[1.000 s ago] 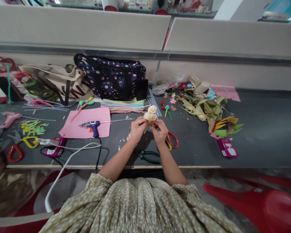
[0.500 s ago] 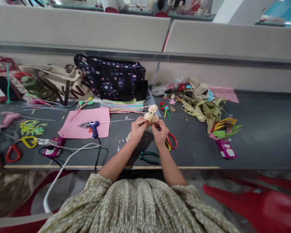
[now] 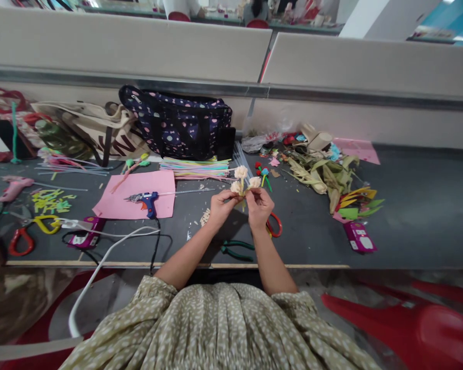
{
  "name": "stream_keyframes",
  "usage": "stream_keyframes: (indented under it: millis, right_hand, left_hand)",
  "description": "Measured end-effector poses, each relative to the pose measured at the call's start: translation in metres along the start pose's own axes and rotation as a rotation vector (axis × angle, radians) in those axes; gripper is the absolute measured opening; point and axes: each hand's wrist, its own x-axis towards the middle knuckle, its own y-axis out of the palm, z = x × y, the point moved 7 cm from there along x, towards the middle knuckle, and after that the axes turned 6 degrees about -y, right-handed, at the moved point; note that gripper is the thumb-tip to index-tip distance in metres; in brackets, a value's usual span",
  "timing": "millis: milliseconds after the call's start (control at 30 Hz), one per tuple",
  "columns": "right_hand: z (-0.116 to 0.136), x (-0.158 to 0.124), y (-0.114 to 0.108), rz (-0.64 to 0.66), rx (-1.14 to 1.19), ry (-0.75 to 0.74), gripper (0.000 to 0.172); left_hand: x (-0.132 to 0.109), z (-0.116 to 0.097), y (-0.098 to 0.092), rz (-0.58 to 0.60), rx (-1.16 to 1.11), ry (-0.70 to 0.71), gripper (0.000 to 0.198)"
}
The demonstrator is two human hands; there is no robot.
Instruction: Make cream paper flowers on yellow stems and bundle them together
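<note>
Three cream craft flowers (image 3: 241, 172) on pale green stems stand up between my hands above the table. My left hand (image 3: 223, 207) is closed, its thumb and fingers pinching the flower stems from the left. From the right, my right hand (image 3: 260, 206) pinches the stem just under the rightmost bloom. The stems' lower ends show between the hands. Dark green pliers (image 3: 237, 250) lie below my hands, and scissors with red and yellow handles (image 3: 274, 225) are partly hidden by my right hand.
A blue glue gun (image 3: 149, 203) rests on pink paper (image 3: 111, 198) at left. Colourful pipe cleaners (image 3: 195, 168) lie before a dark patterned bag (image 3: 177, 123). Dried husks (image 3: 312, 172) are heaped at right. Near the front edge runs a white cable (image 3: 111, 252).
The right bloom has swung outward and up, so three blooms now show spread apart. My right hand has shifted slightly right; my left stays almost in place.
</note>
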Motion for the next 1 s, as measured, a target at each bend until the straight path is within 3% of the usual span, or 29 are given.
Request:
stream_keyframes:
  millis: [300,533,667,867,1000]
  right_hand:
    - [0.002,-0.001,-0.003,0.012,0.056,0.002,0.015]
    - [-0.009,-0.005,-0.001,0.102,0.055,0.023,0.021]
    - [-0.014,-0.007,-0.003,0.11,0.004,0.025,0.02]
    - [-0.019,-0.008,-0.008,0.075,-0.007,0.021,0.022]
    - [-0.022,-0.01,-0.009,0.086,-0.033,0.028,0.022]
  left_hand:
    - [-0.002,-0.014,0.001,-0.007,0.139,0.139,0.012]
    - [-0.004,-0.026,0.004,0.024,0.211,0.226,0.008]
    - [-0.006,-0.026,0.005,0.029,0.199,0.202,0.008]
    - [-0.004,-0.012,0.003,-0.001,-0.011,0.051,0.012]
    - [-0.002,-0.022,-0.002,-0.064,-0.082,0.033,0.014]
